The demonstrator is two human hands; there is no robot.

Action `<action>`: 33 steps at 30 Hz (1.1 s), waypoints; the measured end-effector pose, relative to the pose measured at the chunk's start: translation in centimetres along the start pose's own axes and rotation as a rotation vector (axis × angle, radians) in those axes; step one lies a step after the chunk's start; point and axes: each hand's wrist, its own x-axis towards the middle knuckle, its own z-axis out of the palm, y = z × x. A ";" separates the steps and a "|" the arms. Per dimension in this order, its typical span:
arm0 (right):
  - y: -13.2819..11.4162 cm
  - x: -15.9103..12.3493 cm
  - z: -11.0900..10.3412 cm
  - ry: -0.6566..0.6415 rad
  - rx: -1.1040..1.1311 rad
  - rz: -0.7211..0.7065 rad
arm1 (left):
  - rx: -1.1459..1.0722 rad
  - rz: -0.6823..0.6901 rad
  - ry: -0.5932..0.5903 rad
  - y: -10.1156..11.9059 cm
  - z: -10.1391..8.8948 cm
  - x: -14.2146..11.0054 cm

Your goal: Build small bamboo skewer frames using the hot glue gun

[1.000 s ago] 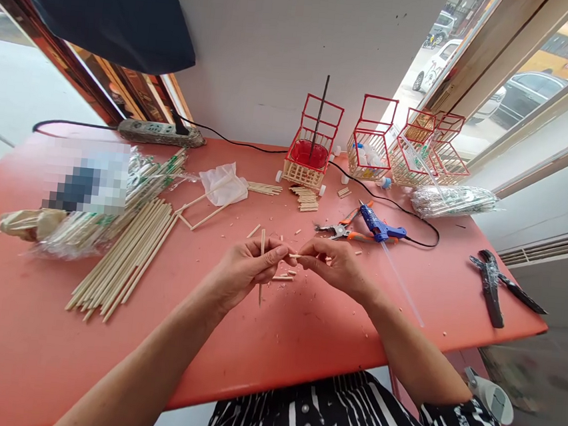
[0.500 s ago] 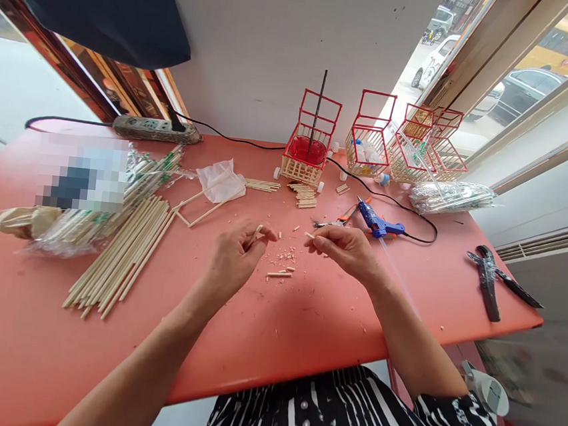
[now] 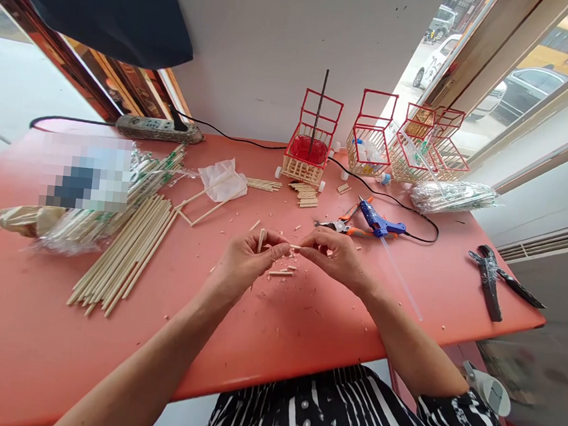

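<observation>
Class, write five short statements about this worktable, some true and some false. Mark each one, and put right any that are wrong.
1. The left hand holds a thin wooden stick. True.
2. The two hands are wide apart. False: the right hand is close to the left, with a short stick piece between their fingertips.
3. A row of long sticks lies on the table, left of the left hand. True.
4. The glue gun is in the right hand. False: the blue glue gun lies on the table.
5. The red container sits inside a stick basket. True.
</observation>
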 end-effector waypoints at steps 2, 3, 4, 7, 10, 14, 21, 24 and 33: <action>0.0 0.0 0.0 0.000 -0.009 -0.005 | 0.041 0.010 -0.016 0.2 -0.1 0.0; 0.0 0.0 0.0 -0.003 -0.013 -0.007 | 0.077 0.020 -0.029 0.2 -0.2 0.0; 0.0 0.0 -0.1 -0.008 -0.016 -0.010 | 0.116 0.038 -0.041 0.3 -0.3 0.0; -0.3 0.0 -0.4 -0.051 -0.010 -0.002 | 0.219 0.107 -0.060 0.1 -0.6 0.1; -0.3 0.1 -0.9 -0.111 -0.026 0.034 | 0.178 0.083 -0.044 -0.3 -0.9 0.3; 0.1 0.1 -1.4 -0.087 -0.279 0.109 | -0.097 -0.006 0.029 -0.4 -0.9 0.6; 0.3 0.1 -0.8 -0.095 -0.767 0.193 | -0.342 -0.059 0.038 -0.3 -0.6 0.8; 0.4 0.2 -0.5 -0.102 -0.861 0.190 | -0.329 -0.095 -0.025 -0.4 -0.8 0.7; -0.1 0.2 -1.4 0.025 -0.731 0.099 | -0.293 -0.088 0.005 -0.2 -0.9 0.8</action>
